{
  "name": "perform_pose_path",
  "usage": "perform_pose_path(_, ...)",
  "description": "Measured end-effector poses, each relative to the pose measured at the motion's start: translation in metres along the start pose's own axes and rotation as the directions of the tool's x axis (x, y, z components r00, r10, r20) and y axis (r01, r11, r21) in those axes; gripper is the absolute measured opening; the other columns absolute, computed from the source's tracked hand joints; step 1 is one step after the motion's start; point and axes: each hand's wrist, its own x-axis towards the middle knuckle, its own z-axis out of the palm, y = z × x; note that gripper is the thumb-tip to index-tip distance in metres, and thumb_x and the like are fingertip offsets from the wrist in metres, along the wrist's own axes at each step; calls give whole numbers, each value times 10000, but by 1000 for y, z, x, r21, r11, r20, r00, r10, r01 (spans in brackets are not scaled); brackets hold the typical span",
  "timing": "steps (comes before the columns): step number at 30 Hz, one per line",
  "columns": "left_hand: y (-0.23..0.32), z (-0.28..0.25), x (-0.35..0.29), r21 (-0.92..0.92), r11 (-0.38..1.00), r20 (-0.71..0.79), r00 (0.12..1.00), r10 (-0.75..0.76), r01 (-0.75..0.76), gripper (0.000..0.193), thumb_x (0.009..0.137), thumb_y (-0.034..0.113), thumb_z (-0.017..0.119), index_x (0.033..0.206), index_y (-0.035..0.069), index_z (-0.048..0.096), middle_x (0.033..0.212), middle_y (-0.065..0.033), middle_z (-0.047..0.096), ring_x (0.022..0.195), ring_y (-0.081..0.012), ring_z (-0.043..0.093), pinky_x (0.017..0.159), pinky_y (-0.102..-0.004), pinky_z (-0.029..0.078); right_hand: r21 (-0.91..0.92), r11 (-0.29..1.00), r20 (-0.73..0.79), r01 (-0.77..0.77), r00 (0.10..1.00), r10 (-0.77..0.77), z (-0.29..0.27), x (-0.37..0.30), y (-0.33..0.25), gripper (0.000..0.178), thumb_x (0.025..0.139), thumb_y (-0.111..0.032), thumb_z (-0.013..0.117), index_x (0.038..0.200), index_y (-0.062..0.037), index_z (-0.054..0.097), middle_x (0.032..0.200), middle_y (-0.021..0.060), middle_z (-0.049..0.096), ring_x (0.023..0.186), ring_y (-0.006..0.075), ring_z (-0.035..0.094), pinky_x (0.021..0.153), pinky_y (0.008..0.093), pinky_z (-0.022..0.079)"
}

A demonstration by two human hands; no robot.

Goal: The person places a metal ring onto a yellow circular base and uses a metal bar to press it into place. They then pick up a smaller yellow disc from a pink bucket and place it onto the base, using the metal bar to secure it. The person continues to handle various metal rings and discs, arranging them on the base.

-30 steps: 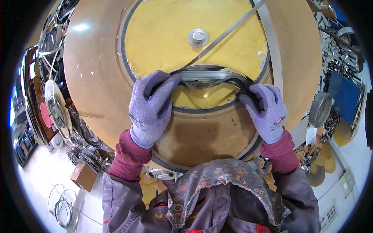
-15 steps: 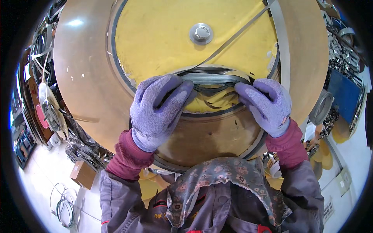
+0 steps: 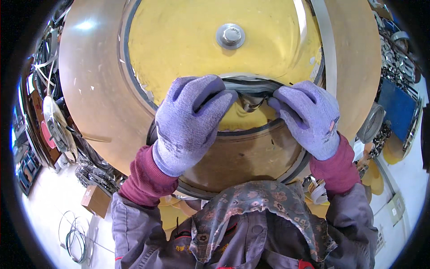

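A bundle of thin grey and black flat strips (image 3: 256, 86) stretches between my hands over the yellow disc. My left hand (image 3: 190, 119), in a light purple knit glove, pinches its left end between thumb and fingers. At the other end my right hand (image 3: 310, 117), gloved the same way, is closed on the strips. A short shiny strip end (image 3: 249, 103) curls down below the bundle, between the hands. My fingertips hide both ends of the bundle.
The yellow disc (image 3: 179, 49) has a hex bolt (image 3: 231, 36) at its centre and a broad tan rim (image 3: 96, 58) around it. A pale strip (image 3: 330, 58) lies along the right. Coils, metal parts and a cardboard box (image 3: 95, 200) are around the floor.
My left hand has moved slightly up and right, closer to my right hand. The long loose strip that ran to the upper right has swung away. A curled end now shows beneath the bundle.
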Motion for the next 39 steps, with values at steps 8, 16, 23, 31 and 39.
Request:
perform_pose_path(8,18,-2,11,28,986,62,984,-165,164,315,655,120,796,940,81,669,946,-112,613,837,-294,610,708,-369,517,46,981,240,-187,956,171,-11,27,-9,223,779,-197,710,844,-54,553,726,132,571,682,328,597,613,402,476)
perform_pose_path(16,28,4,22,-4,935,-27,935,-354,354,238,667,63,771,889,70,684,916,-119,619,834,-291,616,709,-353,512,14,980,306,-197,934,183,-15,33,-13,246,792,-223,702,825,-38,543,723,144,569,707,335,596,628,415,467)
perform_pose_path(23,22,6,24,-76,952,5,955,-297,297,217,646,26,746,850,77,693,877,-103,631,819,-283,624,701,-349,510,14,955,224,-295,932,285,-1,38,-22,218,772,-178,700,768,-36,535,692,155,568,668,338,600,602,415,467)
perform_pose_path(31,27,4,29,21,954,83,950,-300,300,218,707,35,678,917,89,693,896,-96,622,808,-280,622,713,-358,510,35,984,227,-172,961,160,-3,35,-15,209,774,-183,691,862,-57,550,735,139,586,711,322,613,610,408,474)
perform_pose_path(39,36,-14,14,190,982,271,960,-71,19,414,680,28,574,1090,54,625,1036,-84,575,955,-277,564,842,-405,467,-130,990,243,-56,966,86,2,34,-21,208,827,-191,643,974,-71,558,830,115,600,748,295,624,625,407,498)
